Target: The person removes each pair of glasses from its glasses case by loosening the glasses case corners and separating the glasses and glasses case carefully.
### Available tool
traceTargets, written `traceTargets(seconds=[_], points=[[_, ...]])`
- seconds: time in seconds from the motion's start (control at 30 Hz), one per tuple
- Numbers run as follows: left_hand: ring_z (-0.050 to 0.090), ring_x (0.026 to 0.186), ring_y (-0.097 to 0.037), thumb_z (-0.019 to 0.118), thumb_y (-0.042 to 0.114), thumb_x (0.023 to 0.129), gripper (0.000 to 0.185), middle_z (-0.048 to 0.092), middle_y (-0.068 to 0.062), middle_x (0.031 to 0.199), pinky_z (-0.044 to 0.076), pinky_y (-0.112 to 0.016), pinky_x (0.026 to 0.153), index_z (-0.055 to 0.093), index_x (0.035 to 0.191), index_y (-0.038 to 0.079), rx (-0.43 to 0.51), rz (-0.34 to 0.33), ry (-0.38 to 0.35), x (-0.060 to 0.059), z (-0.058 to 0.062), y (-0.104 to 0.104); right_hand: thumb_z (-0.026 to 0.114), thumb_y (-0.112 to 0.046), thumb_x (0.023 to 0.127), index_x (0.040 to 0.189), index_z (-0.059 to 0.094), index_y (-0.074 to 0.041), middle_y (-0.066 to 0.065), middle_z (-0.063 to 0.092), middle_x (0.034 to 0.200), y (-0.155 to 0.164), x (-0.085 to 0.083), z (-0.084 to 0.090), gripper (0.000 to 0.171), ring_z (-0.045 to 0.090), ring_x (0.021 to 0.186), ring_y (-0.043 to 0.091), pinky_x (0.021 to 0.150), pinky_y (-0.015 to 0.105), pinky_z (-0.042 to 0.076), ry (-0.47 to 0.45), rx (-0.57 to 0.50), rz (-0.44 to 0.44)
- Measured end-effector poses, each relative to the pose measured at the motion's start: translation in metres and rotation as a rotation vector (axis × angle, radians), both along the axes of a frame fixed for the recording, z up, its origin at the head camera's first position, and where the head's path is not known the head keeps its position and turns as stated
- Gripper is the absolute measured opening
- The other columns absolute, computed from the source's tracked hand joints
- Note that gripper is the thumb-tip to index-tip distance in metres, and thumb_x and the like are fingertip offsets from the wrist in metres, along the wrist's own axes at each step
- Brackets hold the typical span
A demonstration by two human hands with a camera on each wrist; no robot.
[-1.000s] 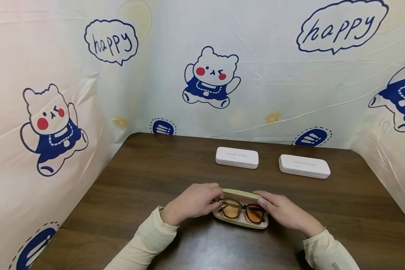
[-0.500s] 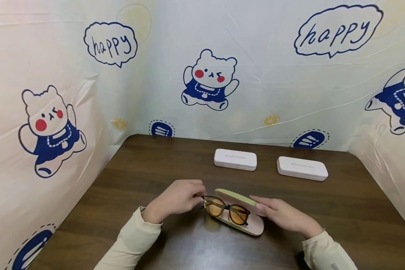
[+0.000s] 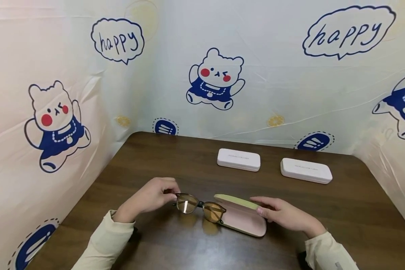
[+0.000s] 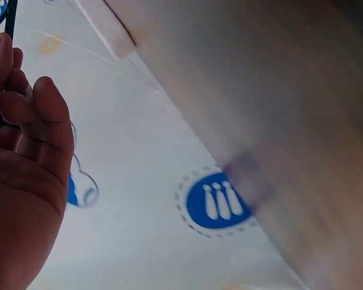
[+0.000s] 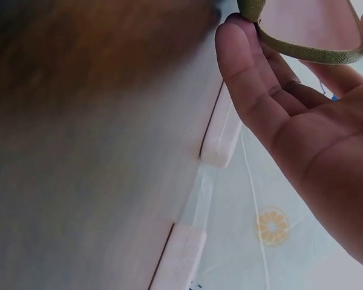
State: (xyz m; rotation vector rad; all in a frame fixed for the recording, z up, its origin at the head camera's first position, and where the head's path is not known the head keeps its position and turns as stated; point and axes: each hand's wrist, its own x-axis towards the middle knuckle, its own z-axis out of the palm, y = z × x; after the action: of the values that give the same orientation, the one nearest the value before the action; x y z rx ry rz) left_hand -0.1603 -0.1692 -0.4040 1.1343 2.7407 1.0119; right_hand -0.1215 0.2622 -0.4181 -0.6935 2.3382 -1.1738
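Observation:
My left hand (image 3: pixel 152 198) pinches a pair of glasses (image 3: pixel 200 204) at the hinge end of the frame. The glasses have dark rims and amber lenses, and hang low over the table with their right lens overlapping the case's left end. In the left wrist view, a dark piece of the frame (image 4: pixel 11 19) shows at the fingertips. My right hand (image 3: pixel 286 215) holds the raised lid of an open glasses case (image 3: pixel 246 221), green outside and pink inside. Thumb and fingers grip this lid (image 5: pixel 311 27) from both sides in the right wrist view.
Two closed white glasses cases, one in the middle (image 3: pixel 239 159) and one to the right (image 3: pixel 306 170), lie toward the back of the brown wooden table (image 3: pixel 148 161). A printed cloth (image 3: pixel 273 86) with cartoon bears hangs around the back and sides.
The glasses have come out of the case and moved left with my left hand. The case has turned slightly and its lid has tipped partway down under my right hand.

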Motion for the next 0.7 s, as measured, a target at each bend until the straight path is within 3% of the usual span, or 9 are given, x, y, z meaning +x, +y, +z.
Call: traceTargets(seconds=[0.3,0.43,0.7], points=[[0.053,0.072,-0.007,0.076,-0.003,0.082,0.027,0.059,0.012,0.079,0.046,-0.028,0.066,0.068,0.080,0.023,-0.029,0.132,-0.060,-0.011,-0.006,-0.057,0.051,-0.027,0.107,0.146,0.051,-0.003,0.012,0.059,0.132,0.000,0.002,0.002,0.045,0.057,0.101,0.018,0.079,0.030,0.050,0.003,-0.011,0.005],[0.049,0.067,-0.007,0.078,0.000,0.080,0.026,0.055,0.011,0.073,0.042,-0.027,0.060,0.064,0.077,0.022,-0.055,0.193,-0.126,-0.012,-0.011,-0.086,0.051,-0.026,0.107,0.145,0.051,-0.001,0.015,0.057,0.134,0.000,0.002,0.003,0.046,0.057,0.100,0.017,0.077,0.031,0.051,-0.031,-0.022,0.017],[0.047,0.063,-0.008,0.074,-0.005,0.077,0.027,0.051,0.009,0.069,0.039,-0.027,0.057,0.060,0.076,0.018,-0.126,0.228,-0.210,-0.019,-0.021,-0.121,0.051,-0.025,0.108,0.143,0.052,0.002,0.016,0.059,0.130,-0.001,0.003,0.004,0.045,0.057,0.097,0.013,0.075,0.031,0.051,-0.033,-0.034,0.047]])
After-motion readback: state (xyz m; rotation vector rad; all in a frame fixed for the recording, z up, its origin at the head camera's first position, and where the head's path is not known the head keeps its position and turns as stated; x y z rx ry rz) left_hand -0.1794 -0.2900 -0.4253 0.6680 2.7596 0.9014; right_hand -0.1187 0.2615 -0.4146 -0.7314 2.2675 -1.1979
